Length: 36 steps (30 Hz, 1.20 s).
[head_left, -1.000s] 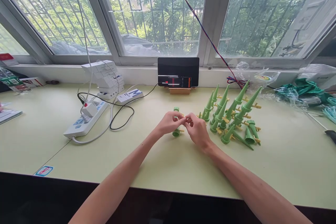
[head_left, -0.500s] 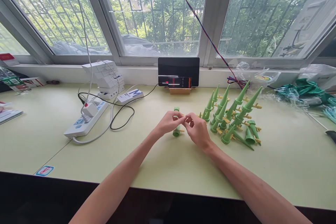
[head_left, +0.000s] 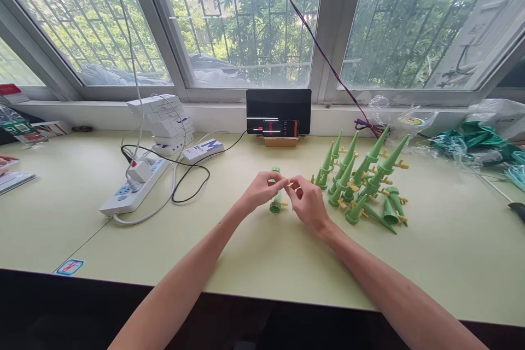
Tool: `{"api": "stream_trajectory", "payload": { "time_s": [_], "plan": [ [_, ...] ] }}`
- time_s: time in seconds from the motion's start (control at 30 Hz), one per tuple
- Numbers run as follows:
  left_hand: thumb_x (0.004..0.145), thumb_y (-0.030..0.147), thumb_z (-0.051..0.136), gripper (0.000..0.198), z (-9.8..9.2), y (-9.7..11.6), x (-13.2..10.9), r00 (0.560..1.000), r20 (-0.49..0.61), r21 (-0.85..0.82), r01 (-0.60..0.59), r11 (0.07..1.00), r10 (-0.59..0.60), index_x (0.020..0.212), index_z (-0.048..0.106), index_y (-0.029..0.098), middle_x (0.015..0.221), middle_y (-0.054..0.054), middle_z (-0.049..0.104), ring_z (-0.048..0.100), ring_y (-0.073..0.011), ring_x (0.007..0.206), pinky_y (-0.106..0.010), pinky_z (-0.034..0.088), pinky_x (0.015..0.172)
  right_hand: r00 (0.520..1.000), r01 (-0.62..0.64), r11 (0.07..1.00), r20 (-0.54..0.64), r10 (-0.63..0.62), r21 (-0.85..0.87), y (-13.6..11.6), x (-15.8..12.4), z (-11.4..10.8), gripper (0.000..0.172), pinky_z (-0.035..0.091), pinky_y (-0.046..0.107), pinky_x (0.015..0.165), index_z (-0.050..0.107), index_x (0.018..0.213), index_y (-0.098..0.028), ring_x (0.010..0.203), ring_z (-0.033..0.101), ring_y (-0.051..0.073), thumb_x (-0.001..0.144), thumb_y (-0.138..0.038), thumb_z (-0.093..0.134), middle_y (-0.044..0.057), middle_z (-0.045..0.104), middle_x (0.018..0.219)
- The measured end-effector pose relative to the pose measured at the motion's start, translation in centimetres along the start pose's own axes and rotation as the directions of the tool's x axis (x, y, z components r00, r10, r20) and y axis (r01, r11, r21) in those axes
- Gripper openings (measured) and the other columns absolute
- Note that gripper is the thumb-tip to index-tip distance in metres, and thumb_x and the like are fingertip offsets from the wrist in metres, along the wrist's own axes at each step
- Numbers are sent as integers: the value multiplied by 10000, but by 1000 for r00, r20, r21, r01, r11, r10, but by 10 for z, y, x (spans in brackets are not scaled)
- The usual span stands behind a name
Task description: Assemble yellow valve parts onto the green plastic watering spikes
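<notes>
My left hand (head_left: 264, 188) and my right hand (head_left: 307, 200) meet at the fingertips above the table, fingers pinched together. Between them shows a bit of something small and yellowish, mostly hidden by the fingers. Under and behind my left hand a green plastic piece (head_left: 275, 206) with a yellow side stub lies on the table, its round open end toward me. To the right of my right hand stand several green cone spikes (head_left: 343, 181) with yellow valves. A few more green pieces (head_left: 390, 211) lie or lean at that group's near right side.
A phone (head_left: 280, 128) leans on a black panel (head_left: 279, 104) by the window. At left are a power strip (head_left: 137, 186), cables and stacked white boxes (head_left: 166, 120). Plastic bags (head_left: 471, 139) lie at the far right. Part of another person's hand (head_left: 7, 161) shows at the left edge.
Both my hands stay together with only slight finger movement. At the left edge, the other person's hand has come further into view.
</notes>
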<state>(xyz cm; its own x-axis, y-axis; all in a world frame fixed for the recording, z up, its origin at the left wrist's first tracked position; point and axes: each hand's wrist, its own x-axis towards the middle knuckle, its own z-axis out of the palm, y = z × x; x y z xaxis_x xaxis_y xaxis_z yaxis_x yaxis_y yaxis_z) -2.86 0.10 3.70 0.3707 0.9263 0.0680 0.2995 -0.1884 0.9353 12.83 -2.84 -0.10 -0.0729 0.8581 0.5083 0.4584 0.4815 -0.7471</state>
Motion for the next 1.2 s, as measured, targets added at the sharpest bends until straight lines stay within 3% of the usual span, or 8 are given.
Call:
{"api": "stream_trajectory", "payload": {
  "time_s": [0.17, 0.53, 1.2],
  "plan": [
    [778, 559, 663, 434, -1, -3, 2, 999, -10, 23, -41, 999, 41, 649, 584, 152, 543, 37, 430, 363, -68, 500, -214, 272, 470, 1000, -8, 999, 28, 7, 48, -2, -1, -1, 166, 414, 241, 518, 617, 997, -200, 497, 518, 110, 954, -302, 493, 20, 663, 813],
    [788, 569, 639, 460, 0, -5, 5, 991, -83, 81, -98, 992, 104, 604, 584, 151, 524, 38, 412, 335, -71, 499, -223, 278, 474, 999, -25, 997, 42, 22, 71, -3, 0, 0, 226, 422, 256, 530, 593, 846, -194, 530, 539, 136, 959, -353, 478, 31, 658, 764],
    [812, 576, 593, 465, 1, -5, 6, 980, -180, 99, -69, 993, 86, 608, 576, 158, 522, 23, 457, 329, -73, 475, -224, 278, 445, 998, -46, 998, 32, 45, 34, 2, 1, 0, 287, 414, 247, 523, 579, 805, -197, 509, 543, 133, 983, -352, 416, 19, 620, 702]
  ]
}}
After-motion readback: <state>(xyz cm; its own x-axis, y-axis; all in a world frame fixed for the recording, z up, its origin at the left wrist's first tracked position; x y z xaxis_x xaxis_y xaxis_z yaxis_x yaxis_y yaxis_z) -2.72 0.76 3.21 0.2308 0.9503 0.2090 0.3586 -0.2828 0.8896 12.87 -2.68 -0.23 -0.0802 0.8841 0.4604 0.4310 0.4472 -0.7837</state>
